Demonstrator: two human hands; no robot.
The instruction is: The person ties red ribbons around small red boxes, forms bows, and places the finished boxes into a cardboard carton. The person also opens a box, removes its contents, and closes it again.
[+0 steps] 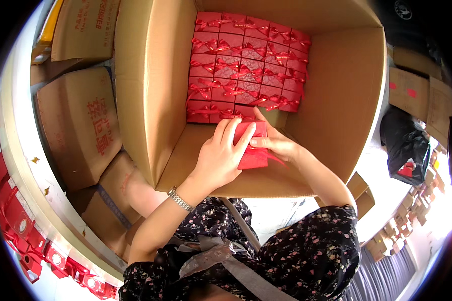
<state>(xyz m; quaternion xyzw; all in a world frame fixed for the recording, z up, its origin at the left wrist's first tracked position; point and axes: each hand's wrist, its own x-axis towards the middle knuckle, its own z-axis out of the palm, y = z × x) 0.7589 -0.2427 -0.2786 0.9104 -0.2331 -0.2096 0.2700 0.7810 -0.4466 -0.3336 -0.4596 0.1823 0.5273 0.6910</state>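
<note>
A red gift box (254, 161) with a red ribbon is held between both hands, over the near side of a large open cardboard carton (335, 86). My left hand (222, 154) lies across its left side and top, fingers spread over it. On its right side, my right hand (276, 141) grips it, the thumb on top. Rows of similar red gift boxes (250, 62) with ribbon bows line the carton's bottom. At the right of the nearest row, a bare patch of carton floor (276, 117) shows. My hands partly hide the held box.
Closed cardboard cartons (79, 128) stand close on the left, beside a shelf edge (45, 180). More red boxes (21, 222) sit beyond that edge. A black plastic bag (404, 143) and many small cardboard boxes (406, 214) lie to the right.
</note>
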